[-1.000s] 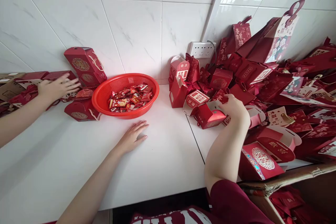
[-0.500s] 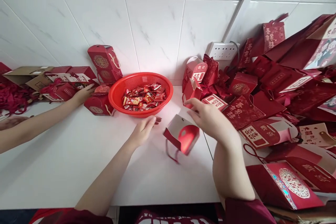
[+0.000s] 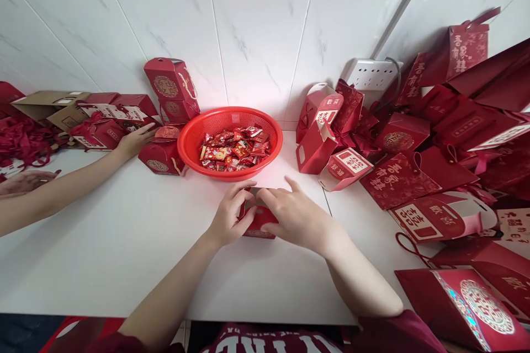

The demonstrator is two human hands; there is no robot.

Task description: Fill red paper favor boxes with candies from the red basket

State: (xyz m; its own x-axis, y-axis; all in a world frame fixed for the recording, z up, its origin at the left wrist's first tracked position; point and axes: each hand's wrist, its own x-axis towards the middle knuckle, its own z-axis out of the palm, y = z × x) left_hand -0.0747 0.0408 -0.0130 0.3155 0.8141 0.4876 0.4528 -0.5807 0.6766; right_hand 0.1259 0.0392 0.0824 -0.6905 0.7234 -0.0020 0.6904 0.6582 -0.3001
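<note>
A small red gift box (image 3: 260,223) stands on the white table in front of the red basket, mostly covered by both hands. My left hand (image 3: 230,214) grips its left side, thumb on the near face and fingers over the top edge. My right hand (image 3: 295,214) curls over the top and right side, its index finger stretched away from the box. Between the hands, part of the greyish inside of a flap shows. Just behind lies the red plastic basket (image 3: 187,161) with many wrapped sweets (image 3: 232,149) in it.
Another person's hand (image 3: 136,142) reaches to red boxes at the left. Stacked red boxes (image 3: 173,91) stand beside the basket. Many red gift boxes and bags (image 3: 408,176) crowd the right side, under a white power strip (image 3: 370,74) at the wall.
The tilted, open red gift box near my right hand is now upright in front of the basket. Both hands have come together on it. The view has shifted slightly.
</note>
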